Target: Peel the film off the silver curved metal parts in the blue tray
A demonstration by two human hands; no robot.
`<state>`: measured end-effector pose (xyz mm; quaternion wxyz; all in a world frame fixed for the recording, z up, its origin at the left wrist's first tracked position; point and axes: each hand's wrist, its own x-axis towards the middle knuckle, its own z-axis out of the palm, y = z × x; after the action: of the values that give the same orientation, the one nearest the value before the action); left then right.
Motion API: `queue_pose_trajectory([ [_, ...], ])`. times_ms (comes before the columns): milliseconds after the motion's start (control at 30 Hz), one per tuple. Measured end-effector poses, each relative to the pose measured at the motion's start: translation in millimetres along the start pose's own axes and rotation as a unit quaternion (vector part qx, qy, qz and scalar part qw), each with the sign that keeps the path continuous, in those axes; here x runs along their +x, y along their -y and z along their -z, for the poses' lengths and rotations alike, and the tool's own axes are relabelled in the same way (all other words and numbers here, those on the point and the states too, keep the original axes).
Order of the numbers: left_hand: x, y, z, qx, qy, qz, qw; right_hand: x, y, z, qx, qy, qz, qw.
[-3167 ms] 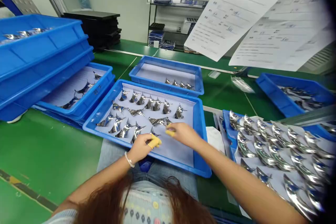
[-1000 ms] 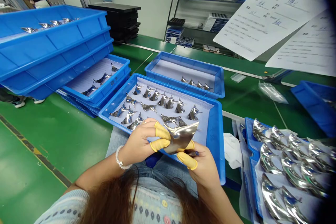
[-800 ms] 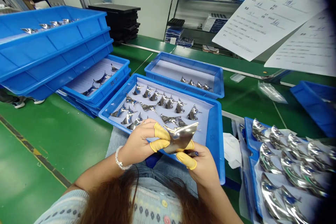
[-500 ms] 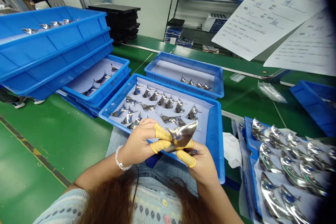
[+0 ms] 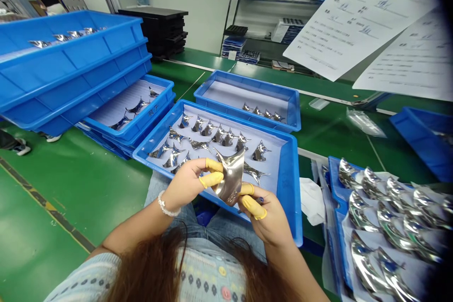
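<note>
A shiny, curved metal part point(image 5: 231, 174) with pointed corners is held between both hands above the front of a blue tray point(image 5: 288, 188). My left hand point(image 5: 189, 177), with yellow finger cots on thumb and finger, pinches its left edge. At its lower right edge, my right hand point(image 5: 267, 212) grips it with yellow-covered thumb and finger. A thin dark, pen-like tool point(image 5: 261, 200) also sticks out from the right hand; most of it is hidden. Several similar metal parts point(image 5: 200, 144) stand in rows on the tray's white paper lining.
Behind lies another blue tray point(image 5: 247, 80) with several parts. Stacked blue bins point(image 5: 78, 71) rise at the left. On the right, a lined tray point(image 5: 348, 264) bears larger shiny parts, beside crumpled white paper point(image 5: 312, 200). Printed sheets point(image 5: 329, 28) hang at upper right.
The metal part has been turned in my fingers, from lying tilted to the right to a more upright pose with its broad face toward me. Both hands still hold it.
</note>
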<state>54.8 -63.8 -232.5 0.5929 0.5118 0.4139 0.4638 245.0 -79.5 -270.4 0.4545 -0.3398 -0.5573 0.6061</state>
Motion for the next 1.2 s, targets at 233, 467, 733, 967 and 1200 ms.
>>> queue_pose_trajectory([
  [233,8,8,-1.3,-0.124,0.007,0.035,0.992,0,-3,0,0.047,0.003,-0.039,0.998],
  [467,15,14,-3.1,-0.194,0.001,0.056,0.979,-1,2,-4,0.066,0.002,-0.058,0.996],
  [733,19,26,-7.7,-0.221,-0.007,0.11,0.969,-2,4,-9,0.109,-0.016,-0.085,0.99],
  [967,18,26,-5.7,-0.218,0.011,0.075,0.973,0,-5,-8,0.15,-0.054,-0.103,0.982],
  [1200,13,17,-7.8,-0.217,0.001,0.081,0.973,-2,-13,-7,0.224,-0.059,-0.14,0.963],
])
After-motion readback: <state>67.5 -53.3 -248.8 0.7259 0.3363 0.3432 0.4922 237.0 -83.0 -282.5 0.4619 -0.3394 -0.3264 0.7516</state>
